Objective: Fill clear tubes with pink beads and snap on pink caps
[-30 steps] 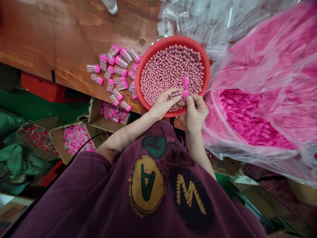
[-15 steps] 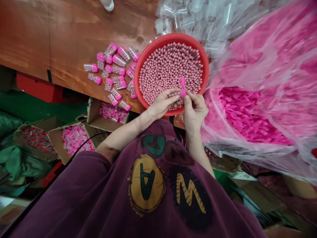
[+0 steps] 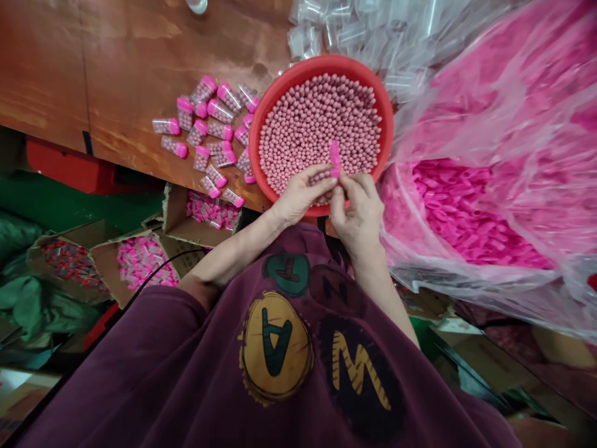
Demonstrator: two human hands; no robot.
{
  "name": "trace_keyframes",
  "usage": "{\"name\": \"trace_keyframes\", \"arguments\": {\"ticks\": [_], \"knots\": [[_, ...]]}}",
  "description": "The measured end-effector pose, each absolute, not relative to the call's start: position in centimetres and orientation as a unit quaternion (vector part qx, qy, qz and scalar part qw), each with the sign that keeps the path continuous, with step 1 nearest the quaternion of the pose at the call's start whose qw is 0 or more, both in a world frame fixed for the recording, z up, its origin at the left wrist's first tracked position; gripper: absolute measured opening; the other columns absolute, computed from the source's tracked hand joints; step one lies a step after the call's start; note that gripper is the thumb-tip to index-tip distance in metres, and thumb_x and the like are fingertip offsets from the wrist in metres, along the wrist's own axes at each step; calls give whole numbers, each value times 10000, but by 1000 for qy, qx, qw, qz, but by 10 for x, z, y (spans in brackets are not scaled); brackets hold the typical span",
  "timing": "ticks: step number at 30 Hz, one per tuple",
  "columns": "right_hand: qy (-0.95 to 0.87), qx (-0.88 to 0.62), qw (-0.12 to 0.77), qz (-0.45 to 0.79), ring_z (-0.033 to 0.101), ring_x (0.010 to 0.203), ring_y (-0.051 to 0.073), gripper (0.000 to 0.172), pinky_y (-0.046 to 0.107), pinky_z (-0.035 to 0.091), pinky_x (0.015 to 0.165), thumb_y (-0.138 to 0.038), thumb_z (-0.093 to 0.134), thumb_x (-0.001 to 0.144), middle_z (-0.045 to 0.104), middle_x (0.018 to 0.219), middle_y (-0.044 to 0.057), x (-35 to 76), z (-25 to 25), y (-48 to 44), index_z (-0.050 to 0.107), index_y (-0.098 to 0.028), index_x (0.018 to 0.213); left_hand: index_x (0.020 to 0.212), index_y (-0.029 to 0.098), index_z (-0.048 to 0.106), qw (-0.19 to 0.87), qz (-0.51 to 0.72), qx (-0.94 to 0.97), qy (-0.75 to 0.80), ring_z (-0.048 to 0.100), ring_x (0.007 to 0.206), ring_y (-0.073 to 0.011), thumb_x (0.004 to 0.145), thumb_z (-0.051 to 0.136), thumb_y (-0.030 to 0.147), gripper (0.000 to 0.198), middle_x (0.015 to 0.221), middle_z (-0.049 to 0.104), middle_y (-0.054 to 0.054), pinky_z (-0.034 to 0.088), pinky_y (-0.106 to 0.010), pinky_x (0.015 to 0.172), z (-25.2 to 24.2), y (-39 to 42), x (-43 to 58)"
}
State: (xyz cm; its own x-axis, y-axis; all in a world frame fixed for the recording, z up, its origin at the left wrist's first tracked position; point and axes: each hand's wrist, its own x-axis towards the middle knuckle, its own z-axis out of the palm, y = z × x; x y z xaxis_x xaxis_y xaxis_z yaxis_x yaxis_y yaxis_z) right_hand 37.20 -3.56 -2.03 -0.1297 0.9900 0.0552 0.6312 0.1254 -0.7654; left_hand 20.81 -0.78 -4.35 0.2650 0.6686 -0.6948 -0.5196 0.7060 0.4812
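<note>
Over the near edge of a red bowl full of pink beads, my left hand is closed round a small clear bottle with beads inside. Fingers of my right hand pinch the pink cap at the bottle's right end. The cap's lid part stands up, pointing away from me. Left of the bowl, several bead-filled bottles with pink caps lie on the wooden table.
Clear empty containers lie behind the bowl. A plastic bag of pink caps fills the right. Below the table edge are cardboard boxes of filled bottles and a red bin.
My right hand has shifted slightly left and its fingers have changed their hold at the cap. The bottle and cap also sit slightly further left.
</note>
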Motion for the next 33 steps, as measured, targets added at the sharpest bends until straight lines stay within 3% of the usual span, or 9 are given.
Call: {"name": "trace_keyframes", "arguments": {"ticks": [3,6,11,14,16,19,23,29,33], "knots": [[-612,-597,328,403,788,995,257,345,474,719,976,-454,623,1150,831,1094,103,379,-26,-27,888,-236,1188,1135,198,843,817,317,100,471,671,684,-81,959,990,268,239,864,755,29,538,-241,694,-44,-6,195],[-474,-617,382,498,789,933,223,417,453,733,955,-575,671,1117,861,1124,74,380,-45,-8,863,-255,1303,1034,187,841,839,280,107,454,616,600,-56,921,1010,266,218,818,751,42,511,-237,648,-40,-2,190],[-459,-567,395,559,862,1233,311,590,597,723,1189,-751,708,1077,871,1339,81,376,-63,9,799,-322,1472,911,181,790,835,306,1,457,638,656,-63,1013,879,155,138,795,751,30,532,-223,682,-26,9,195],[-589,-559,354,465,756,1497,372,653,680,597,1365,-794,773,1049,804,1547,115,380,-61,-3,765,-329,1508,855,180,727,822,307,-103,467,554,593,-62,1146,723,138,294,683,680,44,496,-213,648,-17,17,199],[-667,-539,304,415,651,1634,429,870,740,508,1432,-850,860,957,707,1706,146,383,-63,-13,683,-333,1633,878,175,733,816,303,-155,467,557,585,-68,1194,656,155,326,688,692,37,505,-211,650,-11,21,201],[-709,-536,273,368,571,1710,486,1128,794,417,1479,-899,890,892,609,1804,179,385,-75,-20,520,-317,1785,1097,160,835,802,303,-202,473,713,721,-106,1184,697,209,170,849,799,2,633,-241,806,-5,24,207],[-717,-538,258,360,550,1729,478,1029,780,387,1501,-800,846,973,605,1792,183,384,-86,-16,492,-294,1797,1383,165,855,784,331,-226,475,865,1105,-206,1160,760,285,271,1122,879,-66,702,-380,1131,-10,23,212],[-723,-557,258,316,615,1651,431,879,758,419,1480,-545,866,996,668,1731,219,382,-75,-14,526,-258,1754,1250,172,873,826,315,-70,462,852,1252,-298,1144,826,506,354,1102,873,-114,724,-466,1128,-41,10,219],[-726,-578,208,310,627,1622,439,860,759,424,1459,-437,897,935,690,1693,242,380,-72,-11,559,-217,1693,1150,236,898,801,346,37,487,739,1416,-310,1155,823,418,196,1159,889,-79,620,-526,1273,-53,4,221]]}}
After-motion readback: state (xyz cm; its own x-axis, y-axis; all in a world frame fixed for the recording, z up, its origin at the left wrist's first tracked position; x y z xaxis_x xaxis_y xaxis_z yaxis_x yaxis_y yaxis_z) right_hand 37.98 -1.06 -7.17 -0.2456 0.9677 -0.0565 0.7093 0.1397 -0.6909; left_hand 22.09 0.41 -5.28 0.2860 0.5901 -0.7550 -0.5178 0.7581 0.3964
